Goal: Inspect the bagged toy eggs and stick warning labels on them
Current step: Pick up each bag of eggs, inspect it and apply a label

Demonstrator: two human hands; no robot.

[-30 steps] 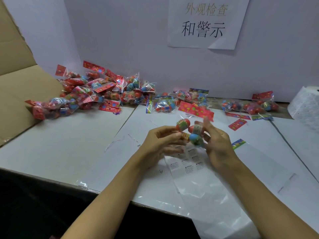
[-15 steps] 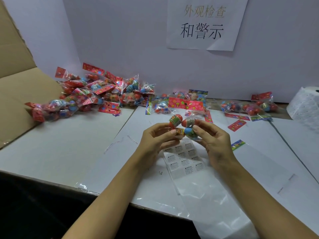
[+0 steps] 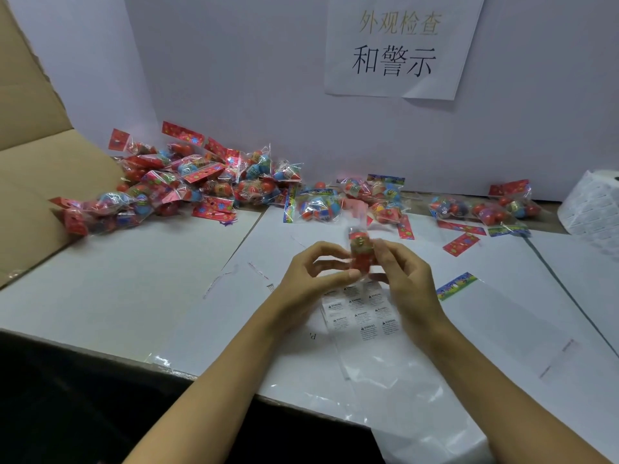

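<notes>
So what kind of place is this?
Probably a packing or inspection bench in a toy workshop: a heap of bagged toy eggs, a sheet of warning labels, and a printed paper sign on the wall.

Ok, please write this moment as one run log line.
step: inspect | left hand + right hand: hold bagged eggs | label sheet: below hands

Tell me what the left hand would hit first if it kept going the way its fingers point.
The left hand points right, toward the bag of toy eggs held between both hands; it already touches it. Beyond that, probably the right hand.
</notes>
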